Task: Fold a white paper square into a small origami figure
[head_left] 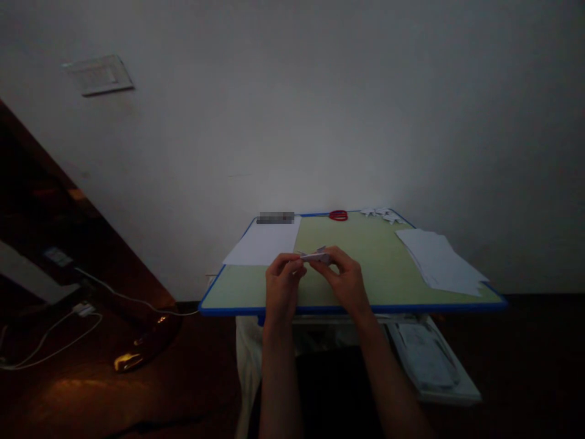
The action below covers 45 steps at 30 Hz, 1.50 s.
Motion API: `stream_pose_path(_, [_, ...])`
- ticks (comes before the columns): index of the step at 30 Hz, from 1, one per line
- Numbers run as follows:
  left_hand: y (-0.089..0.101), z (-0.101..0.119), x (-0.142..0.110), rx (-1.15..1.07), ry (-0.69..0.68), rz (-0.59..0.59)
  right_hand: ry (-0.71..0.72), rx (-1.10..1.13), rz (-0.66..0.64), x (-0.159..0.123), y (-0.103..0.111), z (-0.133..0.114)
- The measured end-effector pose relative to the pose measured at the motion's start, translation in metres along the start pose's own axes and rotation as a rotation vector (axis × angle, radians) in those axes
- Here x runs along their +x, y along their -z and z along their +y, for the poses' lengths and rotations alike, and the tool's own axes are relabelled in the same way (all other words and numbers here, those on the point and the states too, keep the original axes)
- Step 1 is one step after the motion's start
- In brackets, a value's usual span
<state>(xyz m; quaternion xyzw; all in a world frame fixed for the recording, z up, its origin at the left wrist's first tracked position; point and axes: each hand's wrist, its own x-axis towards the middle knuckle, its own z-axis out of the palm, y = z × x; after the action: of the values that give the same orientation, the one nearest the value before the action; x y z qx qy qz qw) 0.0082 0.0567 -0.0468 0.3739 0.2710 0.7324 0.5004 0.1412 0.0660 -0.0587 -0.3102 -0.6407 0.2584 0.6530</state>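
Observation:
Between my two hands is a small piece of folded white paper [314,256], held just above the table near its front edge. My left hand [284,275] pinches its left end between thumb and fingers. On its right end, my right hand [340,268] grips it, also between thumb and fingers. Pointed flaps stick up from the folded paper; its exact shape is too small and dim to make out.
The green table [361,286] has a blue rim. A white sheet [265,241] lies at its left, a stack of white paper [441,262] at its right. Red-handled scissors [339,215] and several folded paper pieces [381,214] lie along the back, before the wall [320,110].

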Motion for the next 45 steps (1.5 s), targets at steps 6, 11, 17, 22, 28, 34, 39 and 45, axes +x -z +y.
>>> stream_pose_path(6, [0.000, 0.002, -0.001, 0.011, 0.006, 0.000, -0.035, 0.042, -0.001, 0.000, 0.000, 0.002])
stream_pose_path(11, [-0.001, 0.000, -0.001, -0.006, 0.007, -0.015, -0.066, 0.025, -0.014, 0.000, 0.000, 0.001])
stream_pose_path(17, [-0.004, -0.003, -0.003, 0.034, -0.014, -0.030, -0.119, 0.042, 0.014, 0.000, 0.000, 0.001])
stream_pose_path(22, [-0.003, -0.005, -0.002, 0.067, -0.043, -0.037, -0.133, 0.042, 0.013, -0.001, 0.001, 0.000])
stream_pose_path(28, [-0.001, -0.009, -0.002, 0.158, -0.100, -0.048, -0.145, 0.051, 0.010, -0.001, 0.001, 0.000])
stream_pose_path(34, [0.001, -0.010, 0.000, 0.248, -0.145, -0.010, -0.165, 0.074, -0.009, -0.001, 0.002, -0.004])
stream_pose_path(39, [0.001, -0.010, 0.000, 0.232, -0.139, 0.043, -0.109, 0.062, -0.008, -0.001, 0.003, -0.006])
stream_pose_path(45, [0.000, -0.009, -0.001, 0.257, -0.127, 0.009, -0.154, 0.107, 0.088, 0.000, 0.003, -0.004])
